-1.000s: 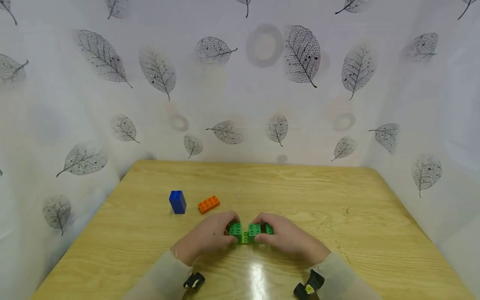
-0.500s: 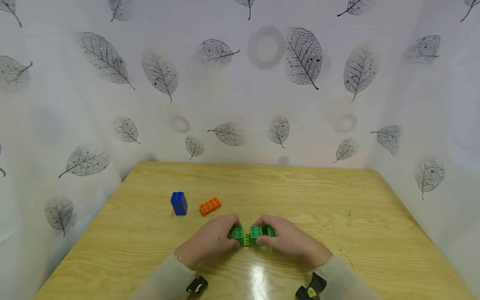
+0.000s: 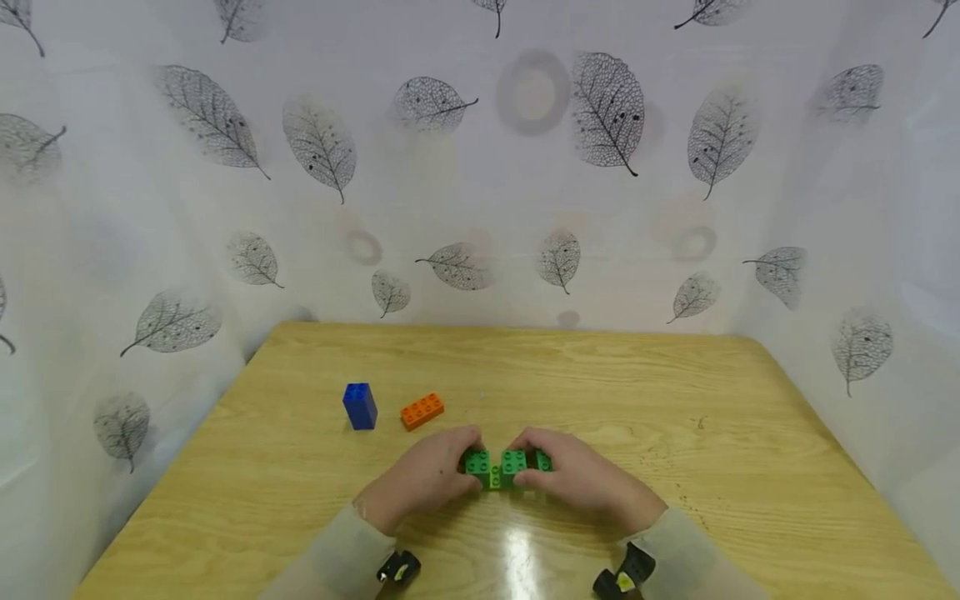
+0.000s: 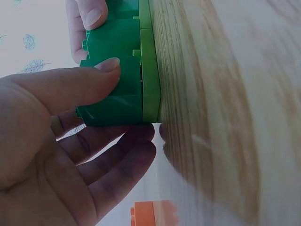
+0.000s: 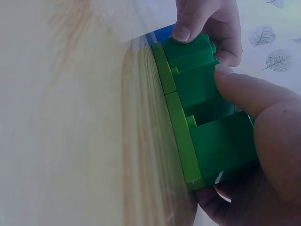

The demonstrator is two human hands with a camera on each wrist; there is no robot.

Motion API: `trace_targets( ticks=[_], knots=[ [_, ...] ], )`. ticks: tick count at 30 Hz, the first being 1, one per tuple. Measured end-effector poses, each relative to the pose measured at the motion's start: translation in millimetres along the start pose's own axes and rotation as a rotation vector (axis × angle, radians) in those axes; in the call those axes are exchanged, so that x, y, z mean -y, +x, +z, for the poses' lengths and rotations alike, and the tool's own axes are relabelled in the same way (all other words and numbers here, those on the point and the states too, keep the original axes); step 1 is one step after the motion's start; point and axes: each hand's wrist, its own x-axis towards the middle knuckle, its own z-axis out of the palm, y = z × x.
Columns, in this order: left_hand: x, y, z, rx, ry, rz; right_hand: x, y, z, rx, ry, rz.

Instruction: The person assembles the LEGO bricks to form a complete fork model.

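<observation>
Light green flat bricks (image 4: 151, 84) lie end to end on the table, with dark green blocks standing on them. My left hand (image 3: 426, 472) pinches the left green block (image 3: 477, 468), its thumb on the near side. In the left wrist view a thin gap shows between that block (image 4: 115, 101) and the light green brick. My right hand (image 3: 581, 475) pinches the middle green block (image 3: 513, 468) between thumb and fingers. Another green block (image 5: 223, 146) stands at the right end, beneath the right palm in the right wrist view.
A tall blue block (image 3: 361, 407) stands at the left on the wooden table (image 3: 600, 375). An orange brick (image 3: 422, 412) lies beside it, beyond my left hand. A leaf-patterned white cloth (image 3: 480, 192) rises behind the table and at both sides.
The head view has shifted slightly. Both hands keep their grip on the green blocks, and the blocks show no clear movement against the table.
</observation>
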Motion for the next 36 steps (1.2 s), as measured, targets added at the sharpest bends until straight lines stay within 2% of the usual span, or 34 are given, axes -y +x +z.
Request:
trace_targets(
  ticks=[5,9,17,21,32,36],
  knots=[
    [1.4,1.0,1.7,-0.011,0.008,0.020,0.2,0.6,-0.7,-0.006,-0.015,-0.002],
    [2.8,1.1,4.6,0.004,-0.002,0.020,-0.6,-0.4,-0.4,-0.001,-0.029,0.008],
    [10.3,-0.4,-2.7,0.051,-0.151,0.035,0.6,-0.1,-0.7,-0.001,-0.038,0.003],
    [12.0,-0.5,-6.7,0.056,-0.184,0.047,1.3,0.8,-0.5,-0.003,-0.050,-0.002],
    [8.9,-1.4,-7.3,0.029,-0.145,0.076,2.5,0.0,-0.8,-0.018,-0.036,-0.022],
    [9.2,-1.2,-6.2,0.038,-0.160,0.065,2.8,-0.1,-0.4,-0.002,-0.023,-0.025]
  ],
)
